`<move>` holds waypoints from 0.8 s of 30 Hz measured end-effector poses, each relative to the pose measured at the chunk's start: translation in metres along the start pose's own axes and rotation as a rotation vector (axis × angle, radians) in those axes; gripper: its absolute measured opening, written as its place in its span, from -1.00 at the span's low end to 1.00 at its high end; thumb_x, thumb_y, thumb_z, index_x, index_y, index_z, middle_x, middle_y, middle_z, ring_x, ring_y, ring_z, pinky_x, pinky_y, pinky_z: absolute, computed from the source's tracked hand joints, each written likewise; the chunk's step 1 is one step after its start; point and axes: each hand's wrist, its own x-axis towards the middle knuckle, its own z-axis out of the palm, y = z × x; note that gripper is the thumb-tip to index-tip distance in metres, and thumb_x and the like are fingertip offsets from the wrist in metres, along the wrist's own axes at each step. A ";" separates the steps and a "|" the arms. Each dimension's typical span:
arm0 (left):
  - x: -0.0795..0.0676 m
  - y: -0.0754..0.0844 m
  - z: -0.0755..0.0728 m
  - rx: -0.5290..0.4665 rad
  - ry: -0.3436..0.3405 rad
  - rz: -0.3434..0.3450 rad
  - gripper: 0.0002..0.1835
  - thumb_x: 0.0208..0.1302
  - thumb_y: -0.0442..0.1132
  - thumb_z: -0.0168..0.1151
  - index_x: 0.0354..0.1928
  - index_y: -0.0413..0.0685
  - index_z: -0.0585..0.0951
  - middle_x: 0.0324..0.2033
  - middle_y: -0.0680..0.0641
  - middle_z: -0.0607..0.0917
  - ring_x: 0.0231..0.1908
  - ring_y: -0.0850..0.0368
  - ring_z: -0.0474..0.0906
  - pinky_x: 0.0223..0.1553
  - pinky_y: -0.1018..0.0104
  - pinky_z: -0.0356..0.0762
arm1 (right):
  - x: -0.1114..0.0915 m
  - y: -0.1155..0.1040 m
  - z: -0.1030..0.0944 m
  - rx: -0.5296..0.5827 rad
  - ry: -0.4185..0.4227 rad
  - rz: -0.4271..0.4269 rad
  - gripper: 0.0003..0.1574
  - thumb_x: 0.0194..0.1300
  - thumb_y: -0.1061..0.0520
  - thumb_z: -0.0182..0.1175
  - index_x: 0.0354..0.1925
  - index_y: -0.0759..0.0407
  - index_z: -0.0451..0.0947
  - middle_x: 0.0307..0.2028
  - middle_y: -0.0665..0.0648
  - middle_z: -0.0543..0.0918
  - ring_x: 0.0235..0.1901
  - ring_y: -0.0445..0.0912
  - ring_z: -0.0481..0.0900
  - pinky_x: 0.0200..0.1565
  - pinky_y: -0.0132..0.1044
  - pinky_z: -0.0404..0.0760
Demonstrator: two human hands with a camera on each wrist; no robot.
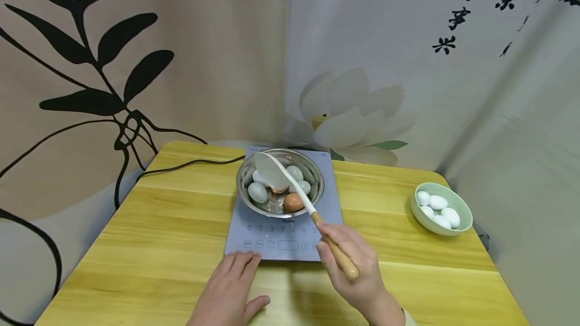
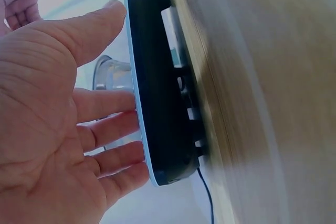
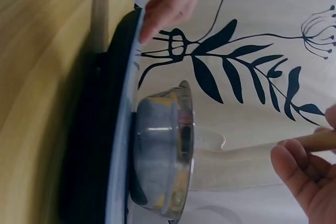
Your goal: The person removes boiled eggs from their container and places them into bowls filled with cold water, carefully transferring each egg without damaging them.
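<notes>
A stainless steel bowl [image 1: 277, 211] stands on a grey-blue induction cooker [image 1: 281, 253]. Inside lie several pale eggs [image 1: 258, 192] and a brown egg [image 1: 293, 202]; another brownish one is partly hidden. My right hand [image 1: 355, 268] grips the wooden handle of a white-headed spatula [image 1: 299, 189], whose head slants over the bowl and covers part of the eggs. In the right wrist view that head shows at the bowl's rim [image 3: 185, 129]. My left hand [image 1: 231, 286] touches the cooker's front-left edge with extended fingertips [image 2: 131, 174], thumb spread apart.
At the right of the wooden table [image 1: 158, 245] stands a light green bowl [image 1: 441, 230] holding several white eggs [image 1: 437, 202]. A black cord [image 1: 190, 163] runs left from the cooker over the table. Printed curtains [image 1: 217, 64] hang close behind and at the sides.
</notes>
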 end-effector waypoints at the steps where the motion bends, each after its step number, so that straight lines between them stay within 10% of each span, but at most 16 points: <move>1: 0.000 0.000 0.000 0.003 0.000 0.001 -0.09 0.20 0.37 0.46 0.36 -0.19 0.61 0.27 -0.13 0.66 0.27 -0.07 0.54 0.42 -0.02 0.51 | 0.001 -0.001 0.002 -0.019 -0.017 -0.025 -0.65 0.54 0.20 0.27 -0.04 0.55 0.71 -0.24 0.34 0.76 -0.32 -0.01 0.70 -0.18 -0.43 0.77; 9: 0.000 0.003 0.001 0.002 0.004 -0.009 -0.08 0.18 0.38 0.48 0.36 -0.19 0.61 0.25 -0.12 0.67 0.26 -0.09 0.54 0.40 -0.03 0.53 | 0.005 -0.007 0.005 -0.075 -0.075 -0.134 -0.64 0.57 0.18 0.21 -0.10 0.53 0.73 -0.26 0.30 0.76 -0.35 0.01 0.71 -0.28 -0.35 0.74; 24: 0.001 0.003 -0.001 0.017 0.017 0.003 -0.11 0.19 0.33 0.48 0.35 -0.19 0.61 0.26 -0.14 0.66 0.26 -0.09 0.54 0.41 -0.04 0.52 | -0.004 -0.009 -0.012 0.039 -0.062 -0.062 -0.66 0.53 0.23 0.25 -0.06 0.59 0.70 -0.25 0.35 0.75 -0.30 -0.01 0.71 -0.19 -0.41 0.78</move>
